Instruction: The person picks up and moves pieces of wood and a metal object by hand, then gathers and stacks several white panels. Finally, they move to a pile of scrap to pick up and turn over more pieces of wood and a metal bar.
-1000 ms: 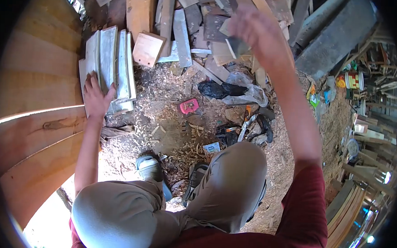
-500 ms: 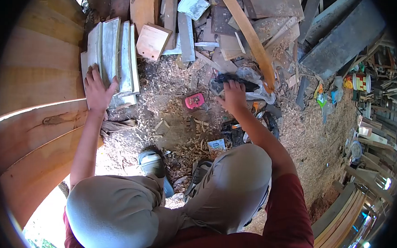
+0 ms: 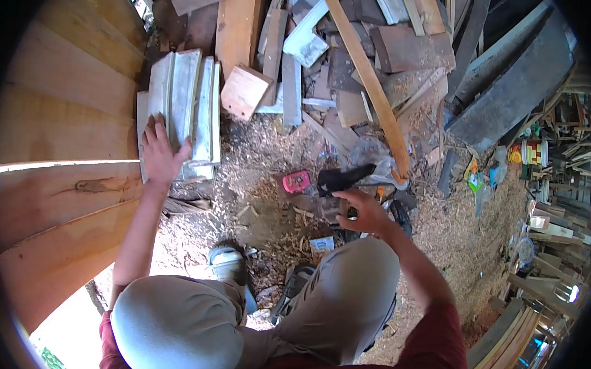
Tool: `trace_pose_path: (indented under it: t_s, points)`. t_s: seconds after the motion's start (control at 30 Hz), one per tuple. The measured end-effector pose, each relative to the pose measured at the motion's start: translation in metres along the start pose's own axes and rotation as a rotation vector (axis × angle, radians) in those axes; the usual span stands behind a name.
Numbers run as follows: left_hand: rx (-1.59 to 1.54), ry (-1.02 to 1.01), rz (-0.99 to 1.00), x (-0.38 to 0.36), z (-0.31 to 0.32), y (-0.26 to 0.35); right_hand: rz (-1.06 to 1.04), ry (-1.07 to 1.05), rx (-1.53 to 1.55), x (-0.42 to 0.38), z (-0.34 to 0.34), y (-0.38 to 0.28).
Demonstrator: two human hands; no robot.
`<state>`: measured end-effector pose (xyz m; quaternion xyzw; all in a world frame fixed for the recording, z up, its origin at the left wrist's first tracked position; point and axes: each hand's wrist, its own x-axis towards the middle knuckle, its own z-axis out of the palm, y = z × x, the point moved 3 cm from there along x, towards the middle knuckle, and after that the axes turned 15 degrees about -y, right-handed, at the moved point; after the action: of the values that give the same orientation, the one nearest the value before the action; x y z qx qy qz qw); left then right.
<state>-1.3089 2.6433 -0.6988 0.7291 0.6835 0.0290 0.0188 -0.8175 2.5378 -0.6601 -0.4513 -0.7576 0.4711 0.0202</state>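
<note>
My left hand point(image 3: 163, 153) lies with fingers spread on a stack of pale, grey-white boards point(image 3: 184, 100) leaning at the left. Near the middle, my right hand point(image 3: 368, 213) is curved, its thumb and index finger apart. Just beyond its fingertips is a black, elongated thing point(image 3: 346, 179), perhaps cloth or plastic; the index fingertip meets or nearly meets its lower edge. To the left of that, a bright pink object point(image 3: 296, 181) with a dark top rests on the shavings. Crumpled clear plastic point(image 3: 373, 151) lies behind the black thing.
Large curved wooden panels point(image 3: 66, 141) rise along the left. Wood offcuts pile up at the back, with a long brown strip point(image 3: 366, 75) slanting across them. A dark plank point(image 3: 510, 95) leans at the right. A small blue-white packet point(image 3: 321, 244) lies near my right knee.
My right hand has drawn back toward me from on top of the black thing, which now lies closer to me, beside the pink object. My left hand stays on the boards. The view has shifted.
</note>
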Motion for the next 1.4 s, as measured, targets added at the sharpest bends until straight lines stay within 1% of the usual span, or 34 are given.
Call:
trace_pose_path:
  t_s: [0.07, 0.1, 0.17, 0.2, 0.23, 0.27, 0.3, 0.33, 0.37, 0.43, 0.5, 0.53, 0.6, 0.63, 0.7, 0.73, 0.8, 0.83, 0.9, 0.93, 1.0, 1.07, 1.13, 1.17, 1.2, 1.23, 1.3, 1.33, 1.37, 1.4]
  points:
    - [0.016, -0.004, -0.009, -0.001, -0.008, 0.004, -0.018, -0.212, 0.018, 0.017, -0.041, -0.028]
    - [0.001, -0.023, -0.024, -0.001, -0.005, 0.004, -0.064, -0.279, 0.027, 0.032, -0.063, -0.037]
    - [-0.031, -0.047, -0.032, 0.002, -0.007, 0.005, -0.186, -0.034, 0.061, 0.056, -0.116, -0.073]
    - [-0.03, -0.023, -0.023, 0.001, -0.009, 0.006, -0.307, 0.338, 0.228, 0.075, -0.146, -0.079]
    - [-0.013, -0.043, -0.041, -0.001, -0.008, 0.005, -0.429, 0.708, 0.395, 0.084, -0.172, -0.082]
    - [0.003, -0.063, -0.06, 0.0, -0.007, 0.005, -0.444, 0.723, 0.381, 0.087, -0.188, -0.091]
    - [0.003, -0.041, -0.052, 0.001, -0.01, 0.007, -0.405, 0.909, 0.453, 0.083, -0.205, -0.1]
    - [-0.029, -0.071, -0.068, 0.001, -0.011, 0.008, -0.364, 1.091, 0.529, 0.079, -0.216, -0.104]
    - [-0.061, -0.105, -0.088, 0.001, -0.011, 0.006, -0.379, 1.098, 0.524, 0.075, -0.215, -0.103]
    - [-0.059, -0.062, -0.063, -0.001, -0.007, 0.003, 0.143, 0.806, -0.087, 0.062, -0.188, -0.084]
    - [-0.066, -0.016, -0.033, 0.0, -0.004, 0.0, 0.216, 0.633, -0.502, 0.049, -0.154, -0.069]
    - [-0.068, -0.013, -0.043, 0.0, -0.005, 0.0, 0.208, 0.628, -0.506, 0.046, -0.14, -0.069]
    - [-0.09, -0.024, -0.052, 0.0, -0.007, 0.002, 0.427, 0.51, -0.503, 0.045, -0.122, -0.06]
    - [-0.076, -0.032, -0.055, 0.0, -0.008, 0.002, 0.426, 0.506, -0.502, 0.045, -0.12, -0.053]
    - [-0.076, -0.023, -0.054, 0.0, -0.007, 0.002, 0.223, 0.659, -0.248, 0.038, -0.125, -0.044]
    - [-0.078, -0.013, -0.052, 0.0, -0.007, 0.003, 0.228, 0.659, -0.248, 0.033, -0.126, -0.043]
    - [-0.108, -0.01, -0.047, 0.0, -0.009, 0.004, 0.101, 0.719, -0.227, 0.017, -0.136, -0.062]
    - [-0.134, -0.003, -0.049, 0.001, -0.01, 0.005, 0.104, 0.721, -0.235, 0.01, -0.14, -0.067]
    - [-0.129, -0.014, -0.065, 0.001, -0.01, 0.006, 0.1, 0.845, -0.169, -0.003, -0.15, -0.077]
    - [-0.116, -0.029, -0.082, 0.001, -0.01, 0.005, 0.096, 0.85, -0.175, -0.006, -0.16, -0.083]
    - [-0.104, -0.031, -0.099, 0.0, -0.009, 0.003, 0.113, 0.903, -0.024, -0.007, -0.192, -0.086]
    - [-0.117, -0.022, -0.086, 0.0, -0.007, 0.003, 0.084, 1.012, -0.041, 0.006, -0.246, -0.078]
    - [-0.1, -0.037, -0.092, -0.001, -0.007, 0.004, 0.048, 1.058, 0.392, 0.034, -0.307, -0.099]
    - [-0.099, -0.036, -0.091, -0.002, -0.005, 0.004, -0.045, 1.072, 0.291, 0.053, -0.344, -0.097]
    - [-0.097, -0.034, -0.09, -0.001, -0.004, 0.002, 0.043, 1.082, 0.274, 0.069, -0.38, -0.095]
    - [-0.105, -0.022, -0.072, -0.001, -0.003, 0.001, -0.042, 1.077, 0.26, 0.089, -0.407, -0.109]
    - [-0.109, -0.051, -0.071, -0.001, -0.005, 0.0, -0.11, 0.756, 0.463, 0.125, -0.436, -0.158]
    - [-0.116, -0.084, -0.072, -0.003, -0.005, -0.002, -0.207, 0.699, 0.511, 0.141, -0.443, -0.169]
    - [-0.132, -0.091, -0.018, -0.003, -0.008, -0.007, -0.305, 0.64, 0.557, 0.154, -0.445, -0.177]
    - [-0.133, -0.096, -0.017, -0.005, -0.013, -0.013, -0.3, 0.64, 0.558, 0.158, -0.435, -0.183]
